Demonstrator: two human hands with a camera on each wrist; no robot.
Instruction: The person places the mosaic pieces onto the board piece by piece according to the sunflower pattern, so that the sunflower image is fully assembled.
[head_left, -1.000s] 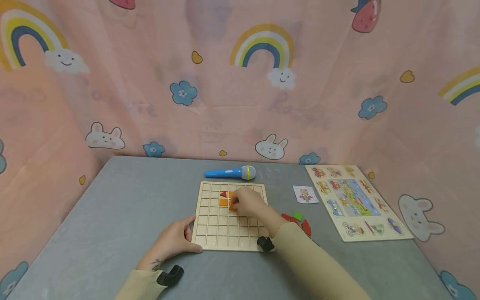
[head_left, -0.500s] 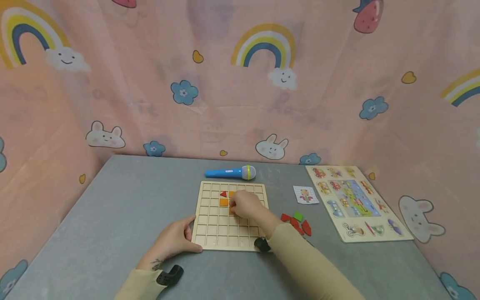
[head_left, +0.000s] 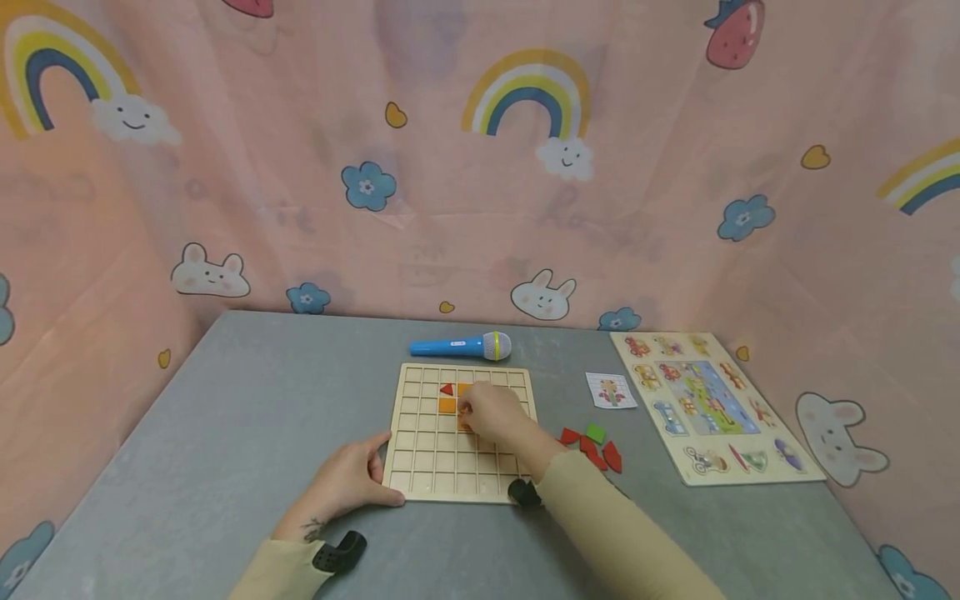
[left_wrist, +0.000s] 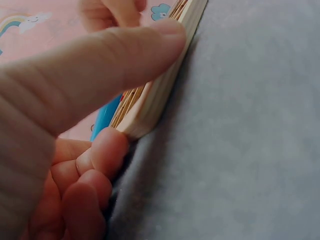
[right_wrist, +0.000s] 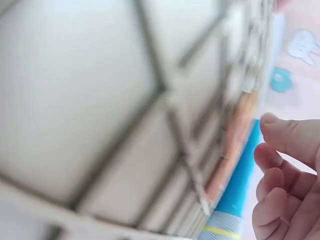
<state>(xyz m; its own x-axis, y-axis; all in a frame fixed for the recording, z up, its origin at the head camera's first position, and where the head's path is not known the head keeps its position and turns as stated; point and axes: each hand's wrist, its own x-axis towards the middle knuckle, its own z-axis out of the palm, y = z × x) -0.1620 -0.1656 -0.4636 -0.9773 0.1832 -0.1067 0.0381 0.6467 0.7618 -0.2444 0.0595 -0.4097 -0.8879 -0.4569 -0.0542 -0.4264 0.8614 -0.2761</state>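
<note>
The right hand, fingers curled downward, rests on the pale wooden grid board over an orange square tile; whether it pinches the tile cannot be told. The left hand grips the board's near-left corner, thumb on its top edge. The board lies mid-bench, holding another orange square tile and a red triangle tile. Compared with one second earlier, the right hand has drawn slightly nearer; the left hand is unchanged. Loose red and green pieces lie right of the board; a blue toy microphone lies behind it.
</note>
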